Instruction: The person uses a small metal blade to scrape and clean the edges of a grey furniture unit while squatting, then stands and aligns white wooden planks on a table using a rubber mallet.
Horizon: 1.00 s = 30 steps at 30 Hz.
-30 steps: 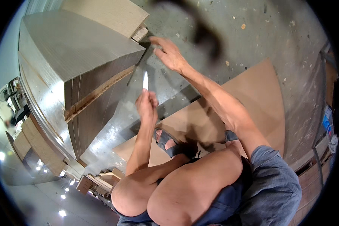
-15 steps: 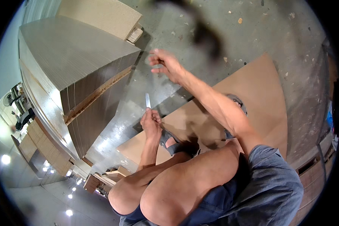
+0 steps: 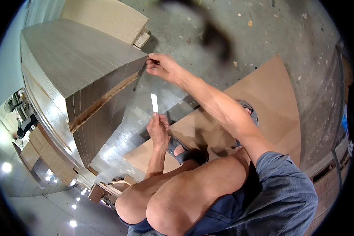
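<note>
1. The fingers of the right hand (image 3: pixel 163 67) are pinched together at the upper corner of the stack of grey panels (image 3: pixel 78 59), right where the top face meets the front edge. They seem to nip a dark thin strip (image 3: pixel 139 76) that hangs down along the corner; what exactly it is, edge banding or a tool, cannot be told.
2. The fingers of the left hand (image 3: pixel 158 131) are closed around the lower end of a small white flat piece (image 3: pixel 154 103), which stands upright and free in the air between the two hands (it touches nothing but the hand).
3. The white piece is held apart from the stack, below and a little to the right of the pinched corner, over the concrete floor (image 3: pixel 263 35).
4. Judged from how things lie, the work on the stack's edge is only at its start: the raw brown core layer (image 3: pixel 100 103) shows along the front, and the dark strip hangs loose from the corner.
5. What seems left is to bring the white piece up to that edge; it has not met it yet.
6. Further out, a brown board (image 3: pixel 271 102) lies flat on the floor under the person's sandalled foot (image 3: pixel 181 151), with bent knees near the lower edge.
</note>
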Each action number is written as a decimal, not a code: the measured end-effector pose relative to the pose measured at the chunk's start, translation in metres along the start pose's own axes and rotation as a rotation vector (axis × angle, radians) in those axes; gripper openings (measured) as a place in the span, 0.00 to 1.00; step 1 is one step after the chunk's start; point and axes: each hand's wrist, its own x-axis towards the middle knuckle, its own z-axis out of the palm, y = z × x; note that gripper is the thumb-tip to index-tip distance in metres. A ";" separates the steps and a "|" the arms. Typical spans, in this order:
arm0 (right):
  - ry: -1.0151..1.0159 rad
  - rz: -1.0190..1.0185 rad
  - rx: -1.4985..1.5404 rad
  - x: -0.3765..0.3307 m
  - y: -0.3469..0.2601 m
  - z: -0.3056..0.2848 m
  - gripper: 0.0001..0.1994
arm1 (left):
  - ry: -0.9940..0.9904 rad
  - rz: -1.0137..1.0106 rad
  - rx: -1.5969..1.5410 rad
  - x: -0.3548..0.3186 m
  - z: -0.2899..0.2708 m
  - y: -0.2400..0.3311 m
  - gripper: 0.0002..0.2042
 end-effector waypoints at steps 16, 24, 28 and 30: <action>-0.014 -0.649 -1.043 -0.008 -0.032 0.003 0.22 | -0.362 0.124 -0.116 0.097 0.083 0.077 0.17; 0.059 -0.646 -1.201 0.027 -0.015 -0.033 0.21 | -0.301 -0.013 -0.264 0.133 0.081 0.036 0.16; 0.090 -0.593 -1.007 0.013 -0.009 -0.023 0.21 | -0.270 0.110 -0.177 0.114 0.086 0.042 0.16; -0.015 -0.630 -1.044 -0.003 -0.028 -0.007 0.22 | -0.267 0.124 -0.157 0.098 0.094 0.054 0.15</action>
